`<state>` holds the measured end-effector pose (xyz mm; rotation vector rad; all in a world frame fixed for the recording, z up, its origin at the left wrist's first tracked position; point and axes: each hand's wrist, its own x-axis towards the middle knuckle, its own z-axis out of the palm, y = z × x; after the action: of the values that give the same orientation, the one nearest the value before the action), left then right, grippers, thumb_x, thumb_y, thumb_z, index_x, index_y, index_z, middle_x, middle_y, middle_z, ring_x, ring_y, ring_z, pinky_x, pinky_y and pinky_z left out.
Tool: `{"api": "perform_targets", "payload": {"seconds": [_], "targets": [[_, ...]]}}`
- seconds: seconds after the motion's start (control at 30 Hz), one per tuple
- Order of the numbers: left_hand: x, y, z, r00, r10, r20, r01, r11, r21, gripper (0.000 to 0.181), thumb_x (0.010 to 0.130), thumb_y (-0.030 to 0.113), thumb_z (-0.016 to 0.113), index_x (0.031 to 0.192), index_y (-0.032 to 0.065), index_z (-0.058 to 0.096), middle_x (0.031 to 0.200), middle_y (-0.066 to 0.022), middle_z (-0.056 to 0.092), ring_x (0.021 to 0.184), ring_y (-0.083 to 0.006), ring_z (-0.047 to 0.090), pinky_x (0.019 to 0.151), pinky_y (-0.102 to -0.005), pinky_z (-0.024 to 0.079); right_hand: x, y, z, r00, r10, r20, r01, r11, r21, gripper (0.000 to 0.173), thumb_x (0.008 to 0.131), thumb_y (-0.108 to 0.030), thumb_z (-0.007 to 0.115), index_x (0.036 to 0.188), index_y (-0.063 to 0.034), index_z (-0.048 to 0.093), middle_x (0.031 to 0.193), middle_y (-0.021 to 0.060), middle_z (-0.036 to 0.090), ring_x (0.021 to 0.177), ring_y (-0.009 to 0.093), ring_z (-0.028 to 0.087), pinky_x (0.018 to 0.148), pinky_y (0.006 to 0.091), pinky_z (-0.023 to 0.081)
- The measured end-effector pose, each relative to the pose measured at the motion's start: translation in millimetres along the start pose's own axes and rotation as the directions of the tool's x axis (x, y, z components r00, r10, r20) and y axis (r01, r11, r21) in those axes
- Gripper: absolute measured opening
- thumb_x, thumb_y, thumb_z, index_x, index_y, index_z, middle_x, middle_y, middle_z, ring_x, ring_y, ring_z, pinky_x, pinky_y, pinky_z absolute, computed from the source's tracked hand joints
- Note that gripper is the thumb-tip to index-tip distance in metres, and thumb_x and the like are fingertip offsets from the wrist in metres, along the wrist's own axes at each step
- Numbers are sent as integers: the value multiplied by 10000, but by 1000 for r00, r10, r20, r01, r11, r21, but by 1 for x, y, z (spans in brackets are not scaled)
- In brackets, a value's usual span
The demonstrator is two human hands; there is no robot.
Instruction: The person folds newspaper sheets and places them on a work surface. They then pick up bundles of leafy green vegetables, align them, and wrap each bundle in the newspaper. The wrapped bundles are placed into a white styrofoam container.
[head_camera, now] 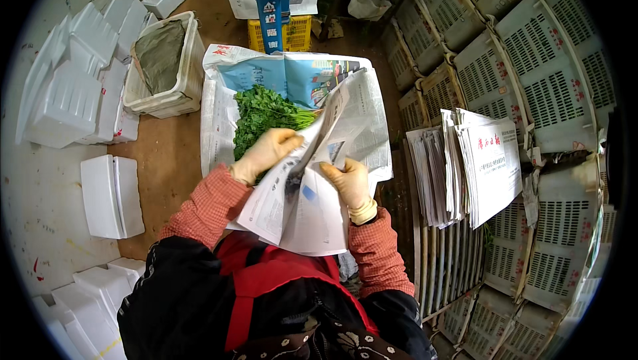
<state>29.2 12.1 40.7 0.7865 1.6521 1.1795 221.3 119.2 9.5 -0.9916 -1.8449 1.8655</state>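
Note:
My left hand (269, 153), in a pale rubber glove, grips the upper left part of a folded newspaper sheet (311, 210). On the sheet's right side, my right hand (350, 183), gloved alike, pinches it between thumb and fingers. The sheet hangs partly creased in front of my red apron (279, 280). Just beyond my left hand lies a bunch of leafy green herbs (261, 113), cilantro by its look, stems pointing right. More newspaper (366, 111) lines the box or basket around the greens; the container itself is hidden beneath the paper.
A platform scale (271, 16) stands ahead, beside a yellow plastic crate (301, 33). White foam boxes (112, 198) line the left wall, near a white tub (192, 56) holding a dark cloth. Stacked newspapers (491, 165) rest on a slatted rack (448, 270) at right, before grey plastic crates (543, 51).

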Motion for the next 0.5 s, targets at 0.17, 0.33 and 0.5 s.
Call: {"api": "perform_targets", "payload": {"seconds": [0.17, 0.33, 0.5], "targets": [[-3, 4, 14, 997, 54, 58, -64, 981, 183, 265, 889, 272, 626, 931, 14, 667, 777, -51, 657, 705, -120, 579, 679, -273, 483, 0, -1, 10, 999, -2, 32, 2, 1000, -2, 236, 806, -199, 749, 807, 26, 677, 699, 22, 646, 609, 79, 527, 564, 251, 452], [-11, -15, -82, 961, 96, -261, -140, 977, -159, 250, 896, 198, 599, 1017, -19, 628, 903, -56, 659, 761, -99, 602, 683, -241, 495, 5, -3, -70, 982, 21, -188, 1, 993, 119, 114, 848, -99, 684, 894, 5, 674, 810, 59, 690, 702, 122, 624, 640, 253, 510], [-22, -77, -165, 931, -41, -362, -156, 854, -497, 285, 907, 149, 544, 1089, -67, 582, 969, -92, 662, 832, -133, 636, 754, -250, 510, 45, 41, -142, 974, 34, -222, -10, 994, 109, 180, 889, -141, 639, 879, 36, 669, 784, 53, 673, 611, 96, 578, 566, 233, 460]]}}
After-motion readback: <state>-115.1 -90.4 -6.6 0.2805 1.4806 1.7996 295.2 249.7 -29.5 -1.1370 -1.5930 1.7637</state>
